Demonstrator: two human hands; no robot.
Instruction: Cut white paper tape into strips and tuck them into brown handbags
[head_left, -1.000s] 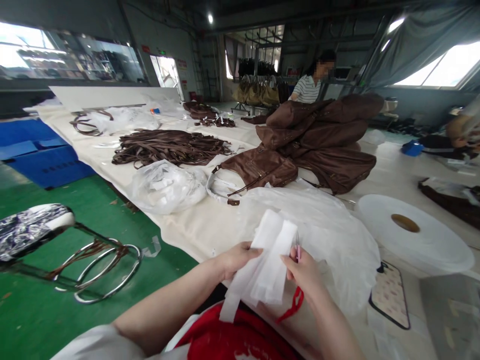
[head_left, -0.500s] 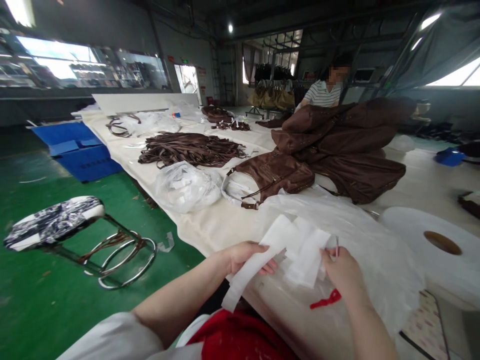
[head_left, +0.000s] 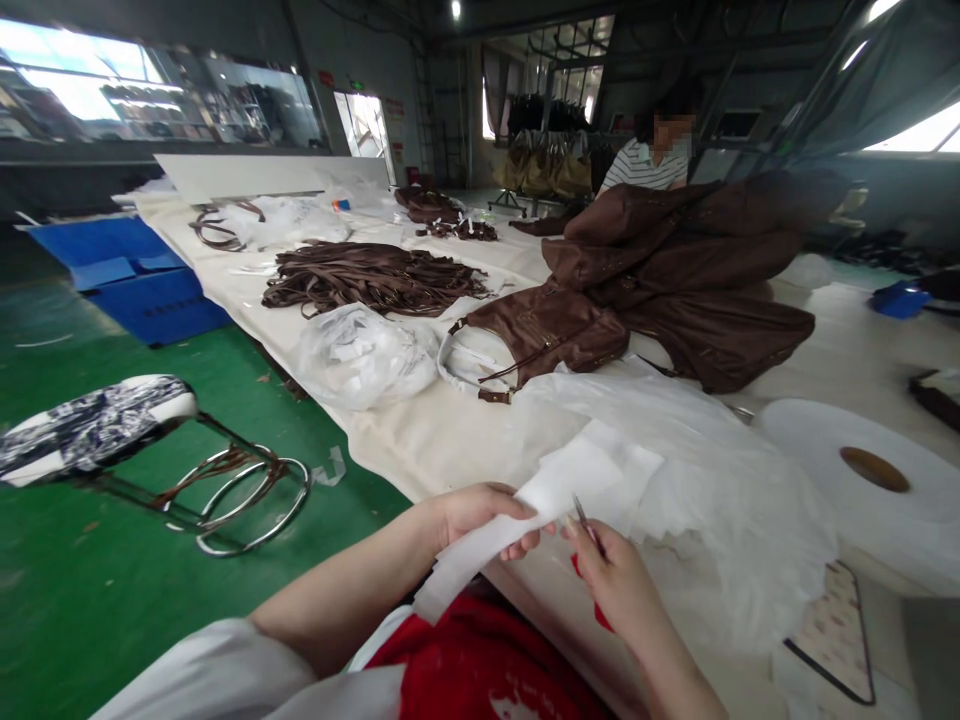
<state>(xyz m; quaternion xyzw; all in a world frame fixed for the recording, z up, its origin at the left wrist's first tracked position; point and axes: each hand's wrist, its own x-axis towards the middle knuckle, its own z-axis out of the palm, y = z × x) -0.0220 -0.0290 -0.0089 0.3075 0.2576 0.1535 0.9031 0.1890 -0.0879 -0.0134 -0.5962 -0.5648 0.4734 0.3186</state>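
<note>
My left hand (head_left: 487, 515) is closed on a stack of white strips (head_left: 469, 565), thumb on top. The strips' lower end hangs toward my lap. Their far end fans out above the table. My right hand (head_left: 619, 575) is closed around what look like small scissors (head_left: 589, 520), their pointed metal tip facing up and left beside the strips. A red part (head_left: 602, 615) shows below that hand; the grip itself is mostly hidden by the fingers. Under the strips and to their right lies crumpled clear plastic sheeting (head_left: 720, 500).
Brown bags (head_left: 570, 335) are heaped at the middle right, with a person in a striped shirt (head_left: 637, 165) behind them. Brown straps (head_left: 367, 280) and a plastic bag (head_left: 364, 355) lie leftward. A white roll (head_left: 814, 440) sits right. A stool (head_left: 97, 425) stands left.
My right hand has moved left and closer to my left hand, bringing the scissors' tip beside the strips. The fanned strips have come together. The view has shifted slightly.
</note>
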